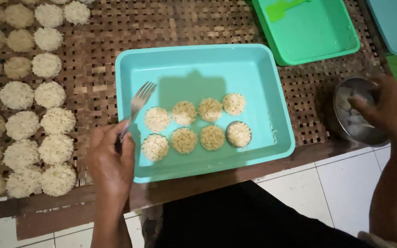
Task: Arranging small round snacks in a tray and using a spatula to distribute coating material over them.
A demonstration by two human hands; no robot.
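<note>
**Fork over noodle tray, right hand at steel bowl**

On the desk, head view: a turquoise rectangular tray (194, 64) sits on a brown woven mat (116, 27), its near edge close to the desk's front. Inside lie eight round noodle cakes (184, 140) in two rows of four; the near-right one sits within a small metal ring mould (239, 134).

Left hand (111, 160): closed around the handle of a metal fork (138, 104), holding it. The tines point up and away, above the tray's left rim, just left of the nearest cake and not touching it.

Right hand (384, 108): at the rim of a round steel bowl (357, 112) standing right of the tray near the desk edge. Fingers curl over the bowl's opening; whether they grip anything cannot be told.

Surroundings: many pale round noodle cakes in rows (37, 115) cover the mat's left side. A green tray (318, 41) holding a green spatula (286, 8) lies beyond the turquoise one. White floor tiles (336, 193) show below the desk.
</note>
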